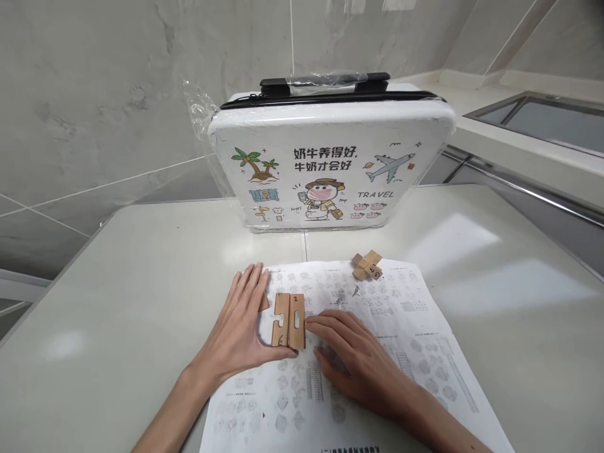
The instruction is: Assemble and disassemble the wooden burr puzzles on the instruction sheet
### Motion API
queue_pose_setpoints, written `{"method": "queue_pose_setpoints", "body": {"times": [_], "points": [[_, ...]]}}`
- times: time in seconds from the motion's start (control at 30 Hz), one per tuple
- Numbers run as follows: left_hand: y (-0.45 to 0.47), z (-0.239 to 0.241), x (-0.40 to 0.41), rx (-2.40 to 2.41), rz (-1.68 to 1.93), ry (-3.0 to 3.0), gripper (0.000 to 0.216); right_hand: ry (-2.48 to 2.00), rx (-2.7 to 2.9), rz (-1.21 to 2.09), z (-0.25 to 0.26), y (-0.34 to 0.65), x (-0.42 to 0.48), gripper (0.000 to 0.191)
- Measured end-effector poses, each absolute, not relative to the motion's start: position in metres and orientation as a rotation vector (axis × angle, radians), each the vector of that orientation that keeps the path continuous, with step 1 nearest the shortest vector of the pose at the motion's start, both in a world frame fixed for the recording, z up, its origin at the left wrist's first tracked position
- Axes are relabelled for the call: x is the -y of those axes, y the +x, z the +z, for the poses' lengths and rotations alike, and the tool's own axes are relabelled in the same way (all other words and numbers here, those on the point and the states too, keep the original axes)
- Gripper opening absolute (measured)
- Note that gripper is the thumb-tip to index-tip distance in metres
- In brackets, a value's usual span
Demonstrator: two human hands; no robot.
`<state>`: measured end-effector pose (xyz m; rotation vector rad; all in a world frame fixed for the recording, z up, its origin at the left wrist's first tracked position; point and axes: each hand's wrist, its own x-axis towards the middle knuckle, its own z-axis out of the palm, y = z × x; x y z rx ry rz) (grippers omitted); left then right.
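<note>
Two flat wooden puzzle pieces lie side by side on a printed sheet. The left puzzle piece (pixel 280 333) has a notched opening and ink marks, and the right puzzle piece (pixel 296 336) bears a 2 and a long slot. My left hand (pixel 241 324) is spread flat beside them, its thumb along their near edge. Partly hidden by its fingers is another small wooden piece (pixel 264 303). My right hand (pixel 352 355) rests on the paper, fingers loosely bent and apart, with a fingertip at the right piece's edge. Farther right sits an assembled cross-shaped wooden puzzle (pixel 367 265) with inked numbers.
The printed sheet (pixel 387 409), covered in small diagrams, lies on a pale table (pixel 117 302). Behind it stands a white cartoon-printed suitcase (pixel 330 170) in clear plastic wrap. Grey tiled wall (pixel 117 82) rises at the back; a ledge with a metal-framed panel (pixel 557 119) is at right.
</note>
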<state>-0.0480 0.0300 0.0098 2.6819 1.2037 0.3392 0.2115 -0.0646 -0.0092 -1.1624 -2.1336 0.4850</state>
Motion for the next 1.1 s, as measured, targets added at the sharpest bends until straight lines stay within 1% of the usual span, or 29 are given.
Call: {"method": "queue_pose_setpoints", "body": {"times": [0.13,0.23,0.4,0.5,0.67,0.87,0.97,1.1], "points": [[-0.05,0.01,-0.028,-1.164,0.378,2.652,0.136,-1.157,2.145,0.491,-0.008,0.212,0.063,0.041],[-0.048,0.013,-0.025,-1.098,0.377,2.617,0.126,-1.162,2.158,0.499,-0.007,0.213,0.063,0.042],[-0.042,0.016,-0.021,-0.893,0.295,2.666,0.093,-1.095,2.206,0.5,-0.001,0.213,0.063,0.044],[-0.042,0.015,-0.022,-0.875,0.279,2.662,0.08,-1.076,2.221,0.48,0.0,0.213,0.063,0.043],[-0.051,0.011,-0.03,-1.047,0.397,2.624,0.068,-1.099,2.203,0.459,-0.001,0.213,0.063,0.041],[-0.061,0.006,-0.04,-1.33,0.513,2.539,0.069,-1.106,2.187,0.456,0.0,0.214,0.062,0.038],[-0.059,0.008,-0.04,-1.313,0.576,2.579,0.07,-1.114,2.183,0.462,0.0,0.214,0.062,0.037],[-0.054,0.017,-0.035,-1.132,0.736,2.668,0.057,-1.116,2.166,0.464,-0.001,0.214,0.061,0.038]]}}
